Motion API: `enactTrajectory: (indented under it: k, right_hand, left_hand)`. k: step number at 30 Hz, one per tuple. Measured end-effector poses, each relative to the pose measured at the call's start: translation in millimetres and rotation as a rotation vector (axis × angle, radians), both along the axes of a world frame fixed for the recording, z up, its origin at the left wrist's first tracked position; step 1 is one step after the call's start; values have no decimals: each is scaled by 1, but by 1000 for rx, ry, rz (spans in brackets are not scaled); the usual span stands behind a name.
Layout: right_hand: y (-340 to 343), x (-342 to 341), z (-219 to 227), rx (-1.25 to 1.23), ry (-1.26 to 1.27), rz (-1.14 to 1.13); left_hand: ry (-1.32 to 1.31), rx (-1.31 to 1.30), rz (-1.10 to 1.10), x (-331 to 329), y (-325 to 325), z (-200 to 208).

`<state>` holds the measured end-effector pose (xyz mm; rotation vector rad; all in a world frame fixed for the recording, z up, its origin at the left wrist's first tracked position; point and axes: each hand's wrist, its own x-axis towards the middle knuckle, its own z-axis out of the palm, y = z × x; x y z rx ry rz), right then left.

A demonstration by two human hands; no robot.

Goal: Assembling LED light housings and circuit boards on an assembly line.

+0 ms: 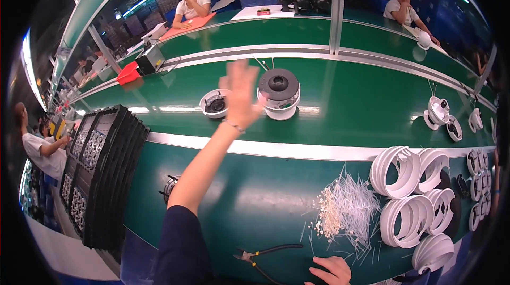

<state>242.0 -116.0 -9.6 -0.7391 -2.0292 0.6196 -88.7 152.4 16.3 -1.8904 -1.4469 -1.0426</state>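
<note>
My left hand (pixel 241 96) is stretched out over the far green bench, fingers spread and blurred, with nothing seen in it. Just right of it stands a round white housing with a dark grey domed cover (pixel 279 87). On its other side lies a white bowl-shaped shell (pixel 206 105) with black parts inside, partly covered by the hand. My right hand (pixel 330 270) rests at the near bench edge, fingers apart. Left of that hand are diagonal cutters (pixel 267 251) with black and yellow handles. Above it lies a pile of thin white strips (pixel 353 205) beside small beige pieces (pixel 328 213).
White rings (pixel 396 172) stand stacked at right, near small white-and-black parts (pixel 474 162). Tall black trays (pixel 103 173) rise at left. A small dark round part (pixel 169 188) sits behind my forearm. More white housings (pixel 438 110) lie far right. People (pixel 194 4) sit across the bench.
</note>
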Motion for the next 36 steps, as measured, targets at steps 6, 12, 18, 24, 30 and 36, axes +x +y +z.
enactTrajectory:
  k: [6,12,18,24,30,36]
  right_hand:
    - [-1,4,5,54,-11,-18]
    - [-15,11,1,26,-3,-106]
    - [-9,7,-2,74,74,-151]
    - [-6,-1,1,68,63,-101]
    - [-9,-21,2,82,67,19]
    - [-10,-15,4,90,27,-61]
  left_hand:
    - [124,-504,-3,48,39,-5]
    - [-72,-272,-161,39,42,-4]
    - [-1525,-312,-488,47,-51,8]
    - [-2342,-889,-733,29,-153,-25]
    - [-1662,0,-806,-120,-52,115]
    - [-689,224,-246,-35,-24,180]
